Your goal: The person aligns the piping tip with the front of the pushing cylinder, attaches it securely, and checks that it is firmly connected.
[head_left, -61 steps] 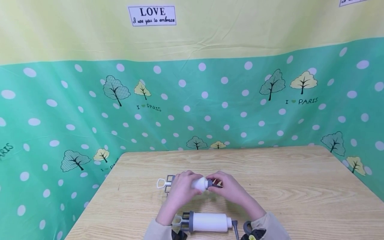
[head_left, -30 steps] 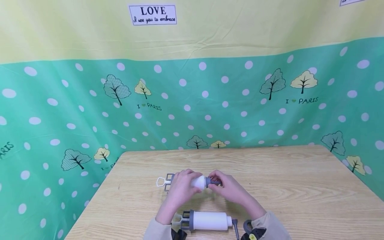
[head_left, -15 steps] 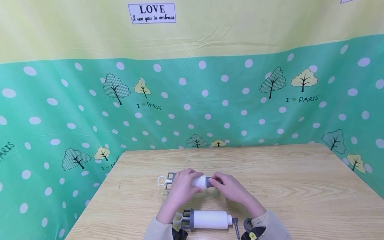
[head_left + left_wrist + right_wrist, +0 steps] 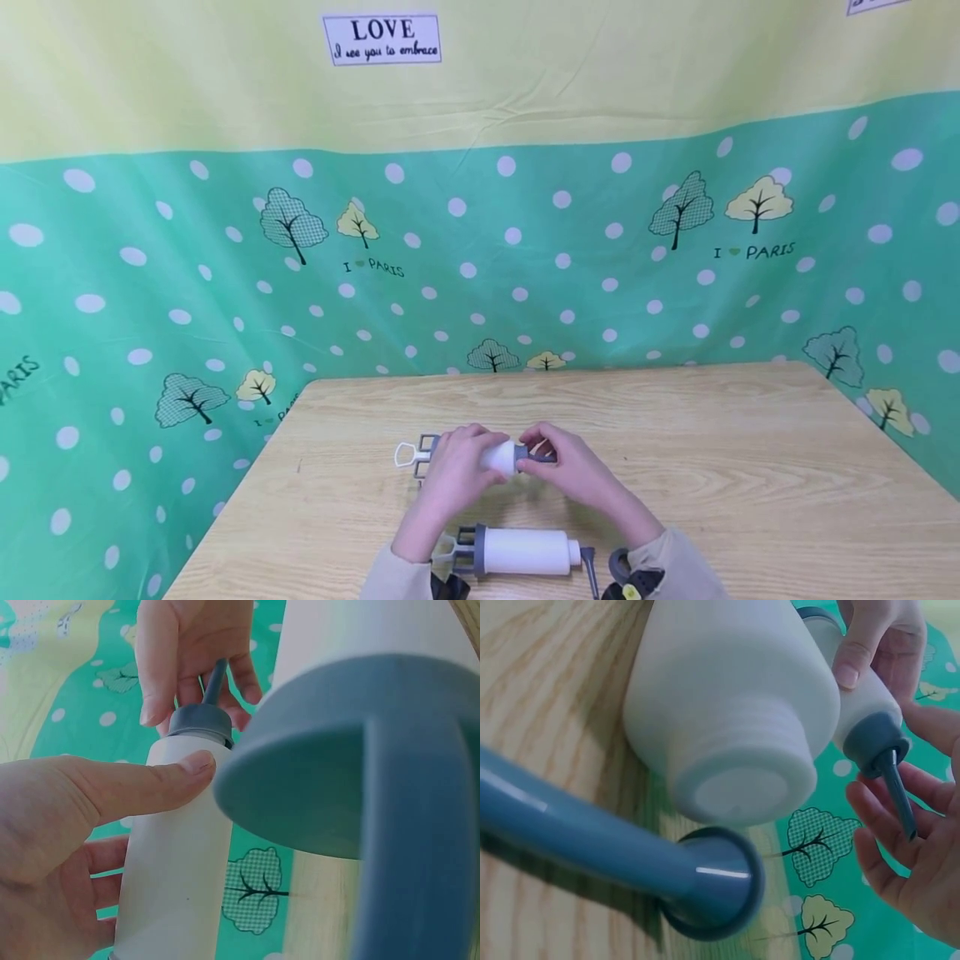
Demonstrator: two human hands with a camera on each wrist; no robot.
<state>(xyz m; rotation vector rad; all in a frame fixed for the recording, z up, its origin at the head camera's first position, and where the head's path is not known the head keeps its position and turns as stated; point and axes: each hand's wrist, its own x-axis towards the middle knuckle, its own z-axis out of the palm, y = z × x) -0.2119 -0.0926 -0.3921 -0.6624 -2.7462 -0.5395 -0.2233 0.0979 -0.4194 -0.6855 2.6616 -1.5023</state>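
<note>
Clasped round the white bottle (image 4: 176,847), the left hand (image 4: 456,468) holds it over the wooden table (image 4: 750,475), while the right hand (image 4: 568,463), bunched over the gray cap (image 4: 198,720) a moment ago, now spreads loosely about its nozzle (image 4: 216,681), so the cap seems seated unaided.

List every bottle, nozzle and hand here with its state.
Held bottle, gripped around its body.
Fitted nozzle, on the held bottle's neck; tightness unclear.
Lying bottle, on its side on the table, nozzle off.
Loose nozzle, detached, lying on the table.
Left hand, gripping the held bottle.
Right hand, loosely around the fitted nozzle.
</note>
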